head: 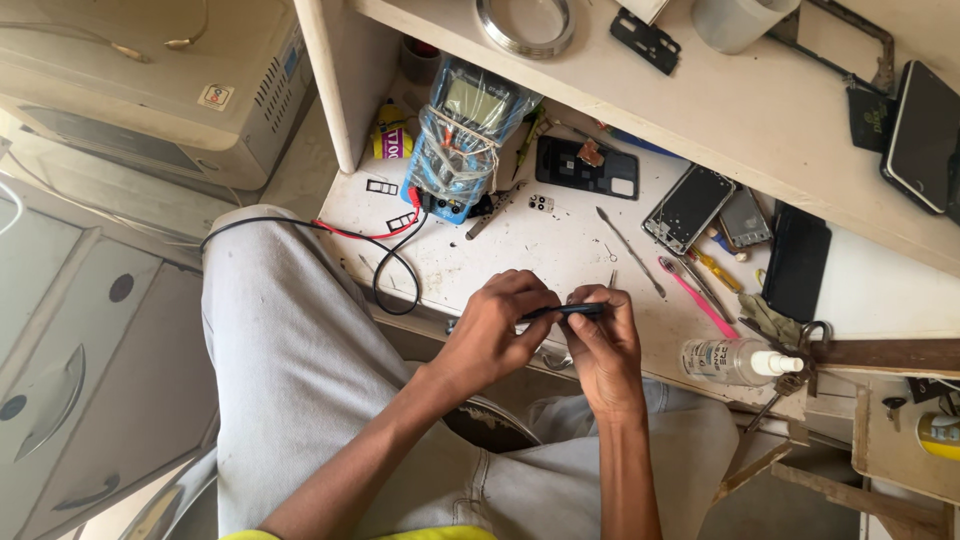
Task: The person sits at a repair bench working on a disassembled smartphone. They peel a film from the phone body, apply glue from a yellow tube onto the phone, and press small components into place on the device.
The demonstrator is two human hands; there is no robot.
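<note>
Down at the near edge of the counter (560, 250) we hold a dark phone (565, 311) edge-on between our two hands. Our left hand (495, 325) grips its left end, fingers curled over the top, and our right hand (605, 345) closes on its right end with the thumb along the thin side. Both hands are clamped on the phone and nearly touch each other; the phone hangs just above the counter's front edge, over our lap in light grey trousers (300, 380).

Farther back on the counter stands a blue multimeter (462, 135) wrapped in clear plastic, with its black and red leads (385, 250) trailing down toward our left knee. Just beside it to the right lies a black phone back cover (585, 168), and further right an opened phone (690, 208) with another silver-backed part (745, 217) touching its right side. A long thin metal tool (630, 252) lies between the back cover and our hands. A pink tool (697, 297) and a small yellow screwdriver (718, 268) lie near the opened phone, beside a black rectangular case (797, 262). A clear spray bottle (738, 361) with a white nozzle lies on its side to the right of our right hand. On the shelf (700, 90) above sit a metal ring (526, 25) and another dark phone (920, 135).
</note>
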